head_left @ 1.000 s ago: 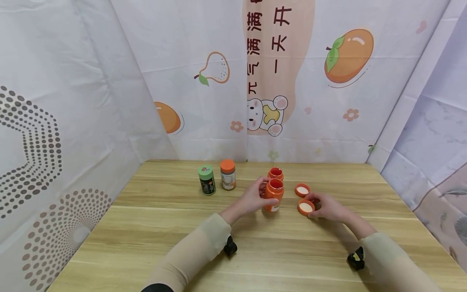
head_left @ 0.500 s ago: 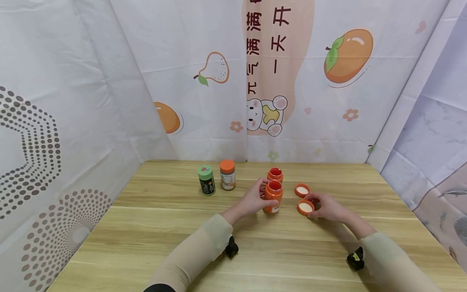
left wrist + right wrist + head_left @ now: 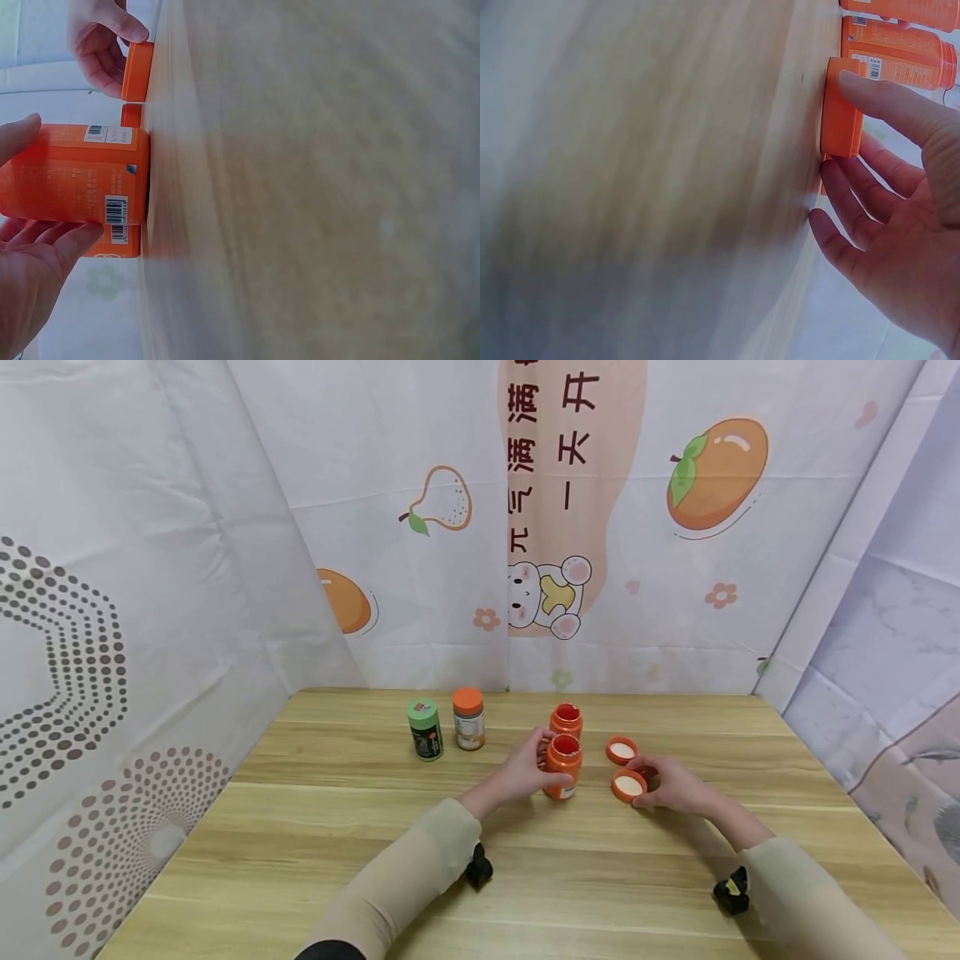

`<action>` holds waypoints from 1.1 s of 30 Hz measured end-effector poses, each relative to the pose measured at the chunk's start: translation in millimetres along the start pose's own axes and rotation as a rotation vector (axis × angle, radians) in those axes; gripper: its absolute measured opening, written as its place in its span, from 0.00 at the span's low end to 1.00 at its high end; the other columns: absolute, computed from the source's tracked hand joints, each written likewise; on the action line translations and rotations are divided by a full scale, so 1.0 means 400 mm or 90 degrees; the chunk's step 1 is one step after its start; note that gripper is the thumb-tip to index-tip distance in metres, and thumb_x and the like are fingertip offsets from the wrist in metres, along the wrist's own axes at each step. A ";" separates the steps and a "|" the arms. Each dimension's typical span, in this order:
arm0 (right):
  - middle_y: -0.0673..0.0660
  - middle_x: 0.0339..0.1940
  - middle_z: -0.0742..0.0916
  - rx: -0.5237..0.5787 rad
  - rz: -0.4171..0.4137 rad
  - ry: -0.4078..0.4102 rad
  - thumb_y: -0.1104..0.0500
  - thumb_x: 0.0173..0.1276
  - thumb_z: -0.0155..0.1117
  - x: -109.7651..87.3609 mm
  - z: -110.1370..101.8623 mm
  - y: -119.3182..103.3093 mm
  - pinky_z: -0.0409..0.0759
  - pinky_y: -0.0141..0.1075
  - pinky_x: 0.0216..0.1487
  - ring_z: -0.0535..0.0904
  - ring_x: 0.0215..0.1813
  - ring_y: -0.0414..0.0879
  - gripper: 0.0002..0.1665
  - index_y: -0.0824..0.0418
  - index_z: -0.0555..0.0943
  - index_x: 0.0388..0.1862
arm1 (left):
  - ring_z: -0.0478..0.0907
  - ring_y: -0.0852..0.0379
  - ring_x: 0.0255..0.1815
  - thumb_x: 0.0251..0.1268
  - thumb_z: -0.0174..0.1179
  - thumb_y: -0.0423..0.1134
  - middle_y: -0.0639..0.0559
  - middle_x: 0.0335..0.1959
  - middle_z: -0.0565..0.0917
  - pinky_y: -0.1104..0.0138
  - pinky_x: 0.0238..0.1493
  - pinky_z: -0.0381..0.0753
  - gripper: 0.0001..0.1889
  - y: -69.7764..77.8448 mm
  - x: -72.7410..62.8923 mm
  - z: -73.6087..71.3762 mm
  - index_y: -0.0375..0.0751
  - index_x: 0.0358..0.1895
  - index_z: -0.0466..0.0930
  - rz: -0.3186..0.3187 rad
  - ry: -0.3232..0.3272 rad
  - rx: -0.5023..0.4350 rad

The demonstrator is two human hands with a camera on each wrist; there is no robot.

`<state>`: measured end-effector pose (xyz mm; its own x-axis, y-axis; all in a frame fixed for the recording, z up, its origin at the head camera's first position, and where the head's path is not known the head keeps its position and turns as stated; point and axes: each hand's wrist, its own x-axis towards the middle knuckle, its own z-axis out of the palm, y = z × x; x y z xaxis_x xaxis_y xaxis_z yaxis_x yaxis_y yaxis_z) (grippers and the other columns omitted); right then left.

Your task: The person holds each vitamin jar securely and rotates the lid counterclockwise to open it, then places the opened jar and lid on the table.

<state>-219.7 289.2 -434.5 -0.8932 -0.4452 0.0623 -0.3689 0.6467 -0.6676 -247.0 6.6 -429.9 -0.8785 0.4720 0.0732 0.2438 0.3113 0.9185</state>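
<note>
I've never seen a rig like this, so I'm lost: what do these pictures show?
There is no machine: a person works bare-handed. One picture looks down from the head; the other two come from the wrists, so the table appears sideways. The left hand grips the front jar, orange and open; the right hand pinches the upturned front lid. Behind are an open rear jar and the upturned rear lid. To their left, also on the table, stand a green-capped jar and an orange-capped jar, both closed.

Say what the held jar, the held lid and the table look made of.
Held jar: probably plastic, fairly glossy, from its smooth, shiny shoulder.
Held lid: likely plastic, satin, with smooth, evenly coloured sides; its pale liner's material is unclear.
Table: wood or printed laminate, low sheen, from streaky grain.
</note>
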 end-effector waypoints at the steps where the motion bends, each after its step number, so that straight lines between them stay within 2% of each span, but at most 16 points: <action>1: 0.57 0.41 0.82 -0.003 -0.001 -0.001 0.65 0.51 0.78 0.000 0.000 0.001 0.76 0.38 0.42 0.78 0.43 0.50 0.28 0.71 0.77 0.49 | 0.73 0.51 0.60 0.56 0.72 0.37 0.50 0.57 0.76 0.57 0.61 0.71 0.31 0.000 0.000 0.000 0.43 0.60 0.66 -0.001 -0.001 0.000; 14: 0.57 0.43 0.82 -0.001 0.004 -0.007 0.65 0.52 0.77 0.003 -0.006 0.004 0.77 0.37 0.43 0.77 0.45 0.52 0.29 0.72 0.76 0.52 | 0.71 0.51 0.63 0.55 0.73 0.39 0.51 0.59 0.75 0.58 0.62 0.70 0.32 -0.003 0.004 -0.003 0.44 0.60 0.65 -0.023 -0.008 0.007; 19: 0.60 0.46 0.82 0.027 0.000 -0.017 0.65 0.52 0.77 0.001 -0.010 0.001 0.78 0.38 0.43 0.78 0.47 0.56 0.32 0.74 0.75 0.54 | 0.71 0.49 0.63 0.54 0.73 0.39 0.50 0.59 0.74 0.57 0.62 0.69 0.34 -0.011 -0.003 -0.015 0.42 0.62 0.64 -0.003 -0.024 0.024; 23: 0.66 0.49 0.81 0.041 0.007 -0.024 0.63 0.53 0.77 -0.007 -0.020 -0.005 0.79 0.42 0.44 0.79 0.49 0.60 0.34 0.75 0.73 0.56 | 0.70 0.48 0.64 0.55 0.73 0.39 0.49 0.60 0.73 0.56 0.63 0.68 0.35 -0.017 -0.022 -0.040 0.43 0.63 0.62 0.005 -0.051 0.012; 27: 0.66 0.50 0.81 0.016 0.010 -0.023 0.60 0.55 0.76 -0.016 -0.034 -0.016 0.78 0.48 0.48 0.79 0.50 0.61 0.34 0.73 0.74 0.57 | 0.67 0.48 0.66 0.59 0.70 0.40 0.47 0.63 0.72 0.53 0.65 0.66 0.34 -0.018 -0.047 -0.080 0.41 0.64 0.61 -0.002 -0.068 0.024; 33: 0.67 0.49 0.80 -0.001 -0.002 -0.025 0.62 0.58 0.74 -0.021 -0.060 -0.040 0.78 0.51 0.48 0.78 0.49 0.62 0.31 0.73 0.74 0.57 | 0.68 0.44 0.66 0.60 0.69 0.37 0.40 0.63 0.73 0.50 0.66 0.63 0.30 -0.010 -0.077 -0.141 0.35 0.62 0.66 0.025 -0.052 0.080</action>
<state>-212.5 297.4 -406.4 -0.8812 -0.4714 0.0351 -0.3723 0.6464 -0.6660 -243.9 -55.7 -413.7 -0.8322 0.5498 0.0723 0.3322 0.3898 0.8589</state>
